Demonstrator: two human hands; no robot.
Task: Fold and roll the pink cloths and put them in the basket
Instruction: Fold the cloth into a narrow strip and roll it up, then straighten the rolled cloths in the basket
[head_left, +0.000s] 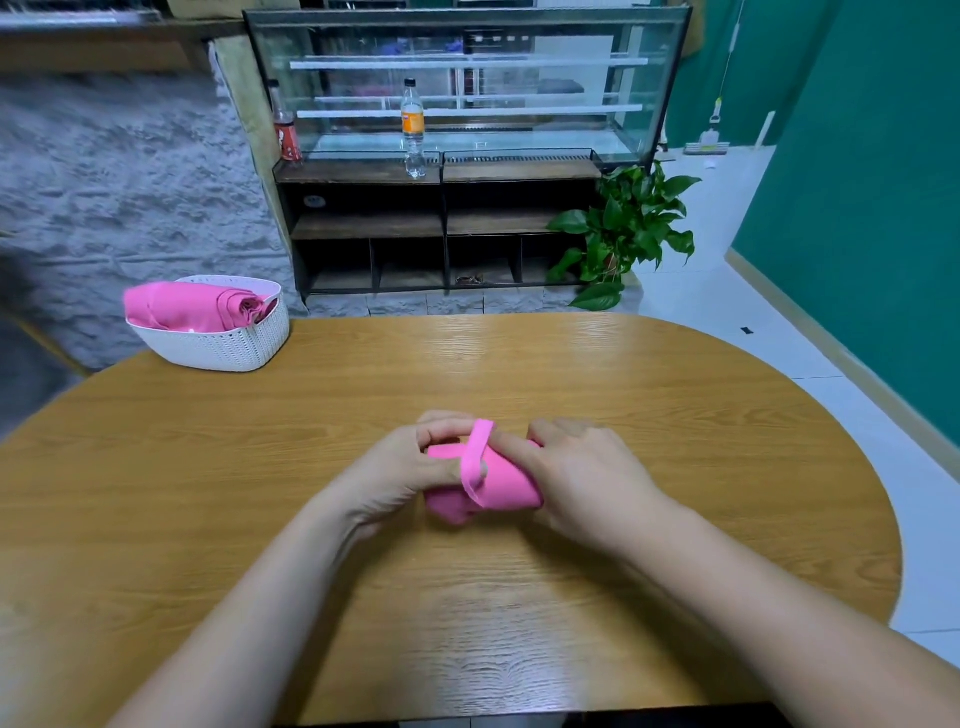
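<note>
A rolled pink cloth (496, 486) lies at the middle of the wooden table (675, 415), with a narrow pink edge looped up over its top. My left hand (395, 475) grips its left end, fingers curled over it. From the right side my right hand (587, 475) holds the roll, a finger tucked under the looped edge. At the table's far left corner stands a white woven basket (228, 348) with rolled pink cloths (192, 306) inside it.
Beyond the table stand a dark shelf unit (441, 223) with a glass display case and two bottles. A potted green plant (623, 228) sits at its right end. White floor and a green wall lie to the right.
</note>
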